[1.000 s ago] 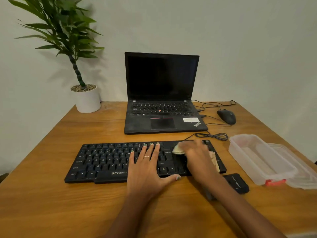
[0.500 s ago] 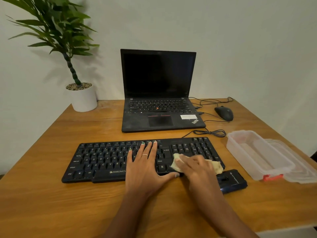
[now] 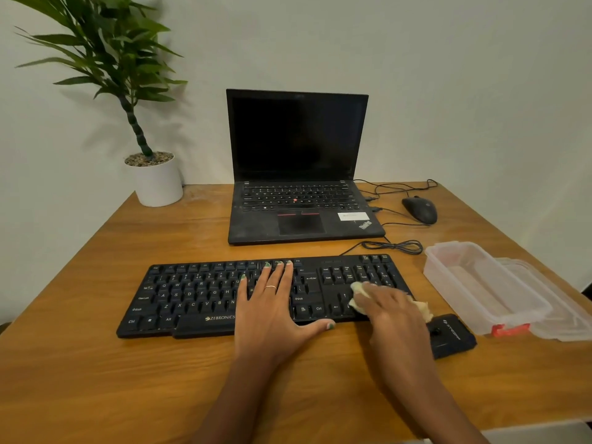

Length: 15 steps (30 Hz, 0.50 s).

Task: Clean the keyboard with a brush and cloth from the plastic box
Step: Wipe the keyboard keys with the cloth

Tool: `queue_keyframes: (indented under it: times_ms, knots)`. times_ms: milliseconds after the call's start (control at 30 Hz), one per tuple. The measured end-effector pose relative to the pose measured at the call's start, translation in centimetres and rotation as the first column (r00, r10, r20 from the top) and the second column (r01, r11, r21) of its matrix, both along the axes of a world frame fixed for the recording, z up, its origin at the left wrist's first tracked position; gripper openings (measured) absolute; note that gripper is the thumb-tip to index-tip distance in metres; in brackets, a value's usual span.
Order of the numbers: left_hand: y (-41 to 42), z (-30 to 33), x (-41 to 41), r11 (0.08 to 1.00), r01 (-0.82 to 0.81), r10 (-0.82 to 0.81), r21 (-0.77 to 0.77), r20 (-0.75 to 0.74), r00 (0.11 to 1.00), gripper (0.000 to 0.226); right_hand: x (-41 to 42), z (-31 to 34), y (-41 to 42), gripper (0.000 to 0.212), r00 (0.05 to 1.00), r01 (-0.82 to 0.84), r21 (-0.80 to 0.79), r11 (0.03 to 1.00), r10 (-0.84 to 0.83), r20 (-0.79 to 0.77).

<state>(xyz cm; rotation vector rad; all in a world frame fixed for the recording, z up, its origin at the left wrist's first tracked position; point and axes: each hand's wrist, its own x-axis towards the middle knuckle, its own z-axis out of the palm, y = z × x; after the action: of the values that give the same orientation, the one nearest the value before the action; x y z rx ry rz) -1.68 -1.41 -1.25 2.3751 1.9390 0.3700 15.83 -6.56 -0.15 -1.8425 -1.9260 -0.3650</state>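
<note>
Keyboard (image 3: 224, 296): left hand (image 3: 272, 315) flat; right hand (image 3: 389, 307) presses cloth (image 3: 358, 298); plastic box (image 3: 474, 283) beside.

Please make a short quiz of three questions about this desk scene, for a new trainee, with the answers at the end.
1. True or false: the left hand lies flat on the middle of the keyboard.
2. Where on the keyboard does the right hand press the cloth? A) the function row B) the right end, beside the arrow keys C) the space bar
3. Fill in: the plastic box stands open, to the ______ of the keyboard.

Key:
1. True; its fingers are spread and straight.
2. B
3. right; its lid lies beside it, and a small black case lies near the keyboard's right front corner.
</note>
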Motion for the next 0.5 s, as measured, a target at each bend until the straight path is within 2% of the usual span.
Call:
queue_keyframes:
  times_ms: [67, 133, 300, 367, 433, 500]
  knots:
    - [0.0, -0.1, 0.0, 1.000, -0.001, 0.001, 0.006, -0.015, 1.000, 0.121, -1.0, -0.7, -0.9, 0.067, 0.991, -0.102, 0.002, 0.995, 0.102, 0.085]
    - [0.0, -0.1, 0.0, 1.000, -0.001, 0.001, 0.004, -0.025, 1.000, 0.120, -1.0, -1.1, -1.7, 0.070, 0.980, -0.171, -0.019, 0.985, 0.172, 0.101]
    - [-0.1, 0.1, 0.1, 1.000, -0.002, 0.002, 0.000, -0.024, 1.000, 0.117, 0.6, 0.2, -0.6, 0.068, 0.999, 0.030, 0.015, 0.999, -0.030, -0.015]
    - [-0.1, 0.0, 0.0, 1.000, -0.004, 0.004, -0.005, -0.023, 1.000, 0.119, -0.4, -0.2, -0.6, 0.064, 0.999, -0.041, 0.049, 0.998, 0.041, 0.005]
    - [-0.1, 0.0, 0.0, 1.000, -0.005, 0.005, 0.000, -0.026, 1.000, 0.122, -1.4, -0.8, -1.2, 0.049, 0.978, -0.195, 0.058, 0.979, 0.189, 0.090]
    - [-0.1, 0.0, 0.1, 1.000, -0.005, 0.005, 0.002, -0.027, 1.000, 0.120, -1.1, -0.6, -1.5, 0.042, 0.970, -0.231, 0.049, 0.972, 0.227, 0.083]
